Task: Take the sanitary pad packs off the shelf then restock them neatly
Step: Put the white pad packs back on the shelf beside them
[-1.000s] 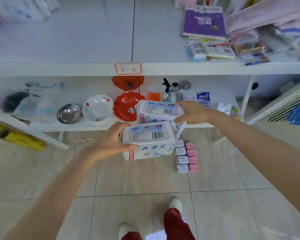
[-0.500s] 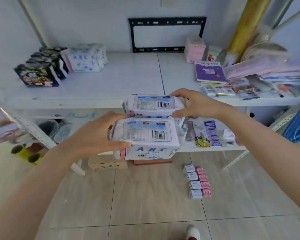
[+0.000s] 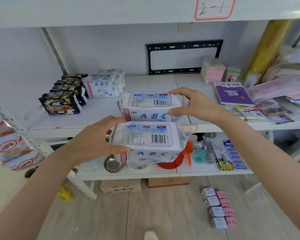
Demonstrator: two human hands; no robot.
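While both packs are held in the air, nothing is yet set down on the white metal shelf (image 3: 145,84). One white soft-plastic sanitary pad pack w/ blue ABC lettering (image 3: 151,135) is gripped at its left end by the left hand (image 3: 93,141), thumb on top, fingers curled under. It is held in front of the shelf's front edge, above the lower level. A 2nd identical white ABC pack (image 3: 149,105) is pinched at its right end by the right hand (image 3: 196,104), just above & behind the 1st, over the front of the board. Whether the two packs touch cannot be told.

A row of like white ABC packs (image 3: 104,85) is stood at the back left, beside a row of black glossy pad packs (image 3: 62,101); bare board is left between them & the held packs.

Risks, as judged:
- Each pack is held by one end only, so the soft wrap could sag or slip if a grip is eased too early.
- If pushed in too fast, the stood row could be knocked over, or the new packs left skewed, i.e. not neat.
- If swung right, the purple booklet (image 3: 234,92) could be shoved.
- If dropped, the lower pack would likely land on the steel bowl (image 3: 113,163) & red plastic dish (image 3: 173,161) below.
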